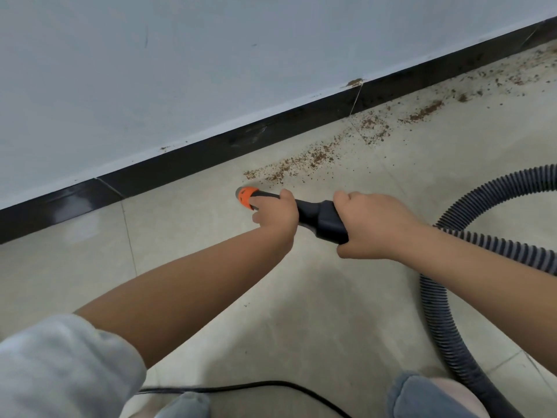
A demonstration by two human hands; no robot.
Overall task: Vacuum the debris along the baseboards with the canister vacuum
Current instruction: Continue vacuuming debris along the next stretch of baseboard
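A black vacuum nozzle (316,217) with an orange tip (246,197) points at the beige tile floor, just below the near end of a trail of brown debris (304,162). My left hand (277,212) grips the nozzle close behind the orange tip. My right hand (370,224) grips the thicker black handle further back. The debris runs up and right along the black baseboard (211,152) and spreads wider at the far right (509,76). A grey ribbed hose (488,188) loops from the handle off to the right and down.
The pale wall (180,70) rises above the baseboard, with a chipped spot (354,82). A thin black power cord (241,387) crosses the floor near my knees (428,396). The hose (446,327) lies curved on the tiles at the lower right.
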